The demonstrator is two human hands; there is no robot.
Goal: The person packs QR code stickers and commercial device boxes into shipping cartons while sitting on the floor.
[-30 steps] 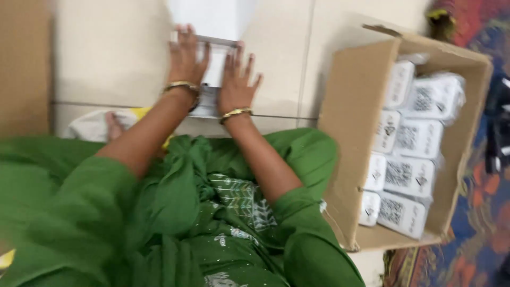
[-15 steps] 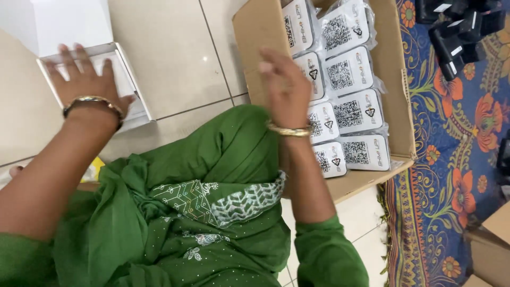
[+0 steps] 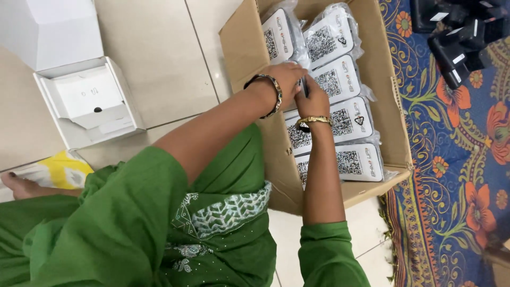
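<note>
A cardboard carton (image 3: 396,133) lies open on the floor, filled with several white devices in clear plastic bags (image 3: 353,119), each with a square code label. Both my hands are inside it. My left hand (image 3: 287,77), with a dark bangle at the wrist, reaches across from the left. It closes on the top edge of one bagged device in the middle row. My right hand (image 3: 313,100), wearing a gold bangle, grips the same bag just below. My fingers hide that device's front.
An open white box (image 3: 87,101) with a paper insert and raised lid (image 3: 48,32) sits on the tile floor at left. A yellow and white packet (image 3: 56,170) lies by my bare foot (image 3: 16,183). Black gadgets (image 3: 457,37) rest on a patterned mat (image 3: 451,170) at right.
My hands left the white box: first the right reached into the carton, then the left followed. Both now hold one bagged device there. The view has swung right.
</note>
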